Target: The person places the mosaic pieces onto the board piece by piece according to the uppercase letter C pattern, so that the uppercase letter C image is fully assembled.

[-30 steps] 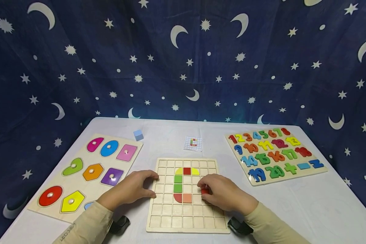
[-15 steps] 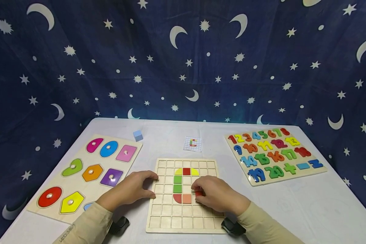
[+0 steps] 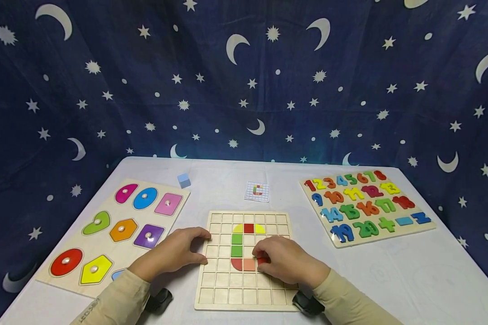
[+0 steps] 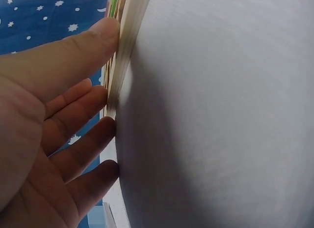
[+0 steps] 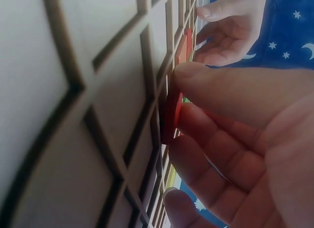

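Observation:
A wooden grid board (image 3: 244,296) lies in front of me. My right hand (image 3: 288,262) pinches a small red tile (image 5: 172,112) between thumb and fingers, low over the grid, just right of the salmon square (image 3: 249,265). In the head view the fingers mostly hide this tile. Left of the salmon square sits a red rounded tile (image 3: 236,264). Two green squares, one lower (image 3: 236,251), stand above it in a column. The top row has a red square (image 3: 248,228) between two yellow rounded tiles. My left hand (image 3: 172,253) touches the board's left edge with extended thumb and fingertips.
Beyond the board lies a pattern card (image 3: 257,192) with a coloured C-like shape. A blue cube (image 3: 184,180) stands at the back left. The knobbed shape puzzle (image 3: 118,253) is on the left, and the number puzzle (image 3: 366,210) on the right.
My right hand has moved left across the board with the red tile, up to the salmon square. The left hand stays at the board's edge.

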Motion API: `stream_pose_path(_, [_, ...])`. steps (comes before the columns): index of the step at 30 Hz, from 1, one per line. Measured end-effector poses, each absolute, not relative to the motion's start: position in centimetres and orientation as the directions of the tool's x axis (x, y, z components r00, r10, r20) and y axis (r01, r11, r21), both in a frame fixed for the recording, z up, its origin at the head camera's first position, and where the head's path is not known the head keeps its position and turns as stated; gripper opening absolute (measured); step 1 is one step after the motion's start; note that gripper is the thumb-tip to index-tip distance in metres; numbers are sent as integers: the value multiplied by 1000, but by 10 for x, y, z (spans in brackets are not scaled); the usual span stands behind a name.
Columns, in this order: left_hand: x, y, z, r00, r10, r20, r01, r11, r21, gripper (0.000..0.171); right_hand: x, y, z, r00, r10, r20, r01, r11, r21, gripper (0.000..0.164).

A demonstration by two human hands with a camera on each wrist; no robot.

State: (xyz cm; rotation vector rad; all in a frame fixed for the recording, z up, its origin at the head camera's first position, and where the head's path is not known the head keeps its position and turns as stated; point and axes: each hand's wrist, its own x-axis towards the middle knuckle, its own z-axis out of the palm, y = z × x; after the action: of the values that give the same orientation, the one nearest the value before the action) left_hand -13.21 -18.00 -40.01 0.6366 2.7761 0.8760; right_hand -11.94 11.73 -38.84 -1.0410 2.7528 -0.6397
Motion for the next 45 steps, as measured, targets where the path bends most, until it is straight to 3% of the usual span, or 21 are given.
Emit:
stream_pose_path(24, [-130, -180, -399, -903, 428, -45, 320, 738, 594, 49, -119, 117, -391, -774, -631, 49, -595, 698, -400, 20])
stream_pose_path(45, [-130, -181, -400, -900, 434, -42, 328, 738, 590, 49, -121, 144, -375, -863, -505, 2, -439, 747, -499, 28])
